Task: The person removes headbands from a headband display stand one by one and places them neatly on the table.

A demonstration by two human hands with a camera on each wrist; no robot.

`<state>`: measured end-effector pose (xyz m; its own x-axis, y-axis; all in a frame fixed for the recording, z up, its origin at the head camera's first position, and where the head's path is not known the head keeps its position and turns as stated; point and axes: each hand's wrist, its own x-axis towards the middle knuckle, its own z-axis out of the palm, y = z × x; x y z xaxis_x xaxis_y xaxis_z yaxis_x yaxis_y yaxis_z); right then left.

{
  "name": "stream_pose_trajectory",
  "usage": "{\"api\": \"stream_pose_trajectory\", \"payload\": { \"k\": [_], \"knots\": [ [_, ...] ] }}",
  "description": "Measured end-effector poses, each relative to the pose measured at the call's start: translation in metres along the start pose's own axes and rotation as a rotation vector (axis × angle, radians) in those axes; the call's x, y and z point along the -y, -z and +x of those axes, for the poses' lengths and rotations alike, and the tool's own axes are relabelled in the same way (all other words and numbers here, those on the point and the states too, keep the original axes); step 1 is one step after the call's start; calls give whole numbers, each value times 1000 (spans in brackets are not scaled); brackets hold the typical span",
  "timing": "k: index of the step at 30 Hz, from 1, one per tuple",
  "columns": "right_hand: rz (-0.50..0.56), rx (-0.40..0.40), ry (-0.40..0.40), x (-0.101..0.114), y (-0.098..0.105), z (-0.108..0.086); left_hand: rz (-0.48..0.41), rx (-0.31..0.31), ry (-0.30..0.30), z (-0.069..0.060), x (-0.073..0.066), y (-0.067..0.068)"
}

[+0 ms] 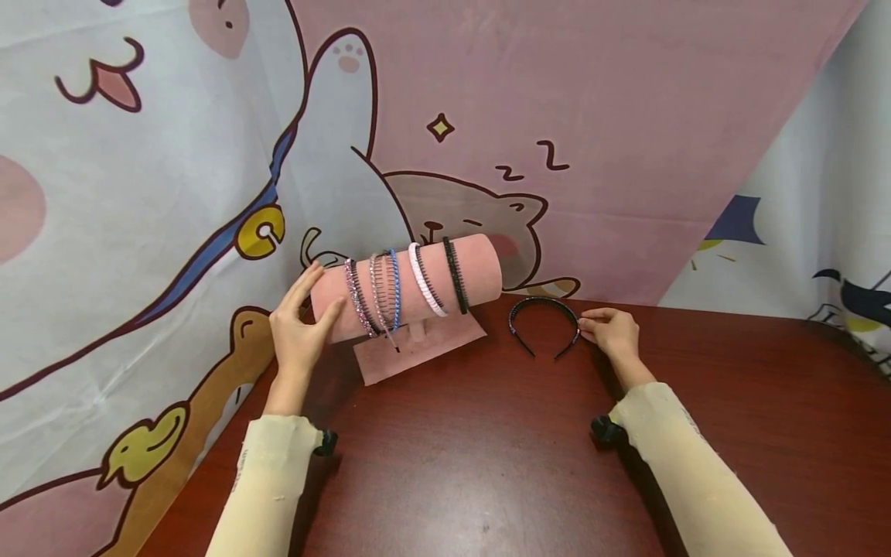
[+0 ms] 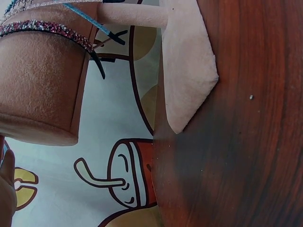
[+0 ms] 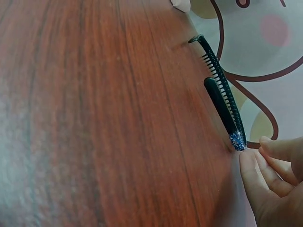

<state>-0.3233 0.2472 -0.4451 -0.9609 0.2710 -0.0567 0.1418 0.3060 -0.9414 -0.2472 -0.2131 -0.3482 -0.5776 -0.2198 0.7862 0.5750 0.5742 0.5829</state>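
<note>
In the head view, my left hand grips the left end of a pink padded headband stand, thumb in front and fingers over the top. The roll slants up to the right. Several headbands circle it: a glittery multicoloured one, a pale sequined one, a blue one, a white-pink one and a black one. To its right, a dark toothed headband with blue glitter lies on the table. Fingertips of my right hand touch its right side; in the right wrist view the thumb stands apart from it.
The stand's flat pink base rests on the reddish-brown wooden table near its back edge. A cloth printed with cartoon animals hangs behind and along the left side.
</note>
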Motion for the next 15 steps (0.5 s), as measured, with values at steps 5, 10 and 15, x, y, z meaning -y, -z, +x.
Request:
{"api": "stream_pose_trajectory", "payload": {
  "k": [5,10,15],
  "knots": [
    [-4,7,3,1,1,-4,7,2,-8,0,2,0],
    [-6,5,6,3,1,-8,2,3,-4,0,3,0],
    [4,-5,6,4,0,-10,4,11,3,1,-2,1]
  ]
}}
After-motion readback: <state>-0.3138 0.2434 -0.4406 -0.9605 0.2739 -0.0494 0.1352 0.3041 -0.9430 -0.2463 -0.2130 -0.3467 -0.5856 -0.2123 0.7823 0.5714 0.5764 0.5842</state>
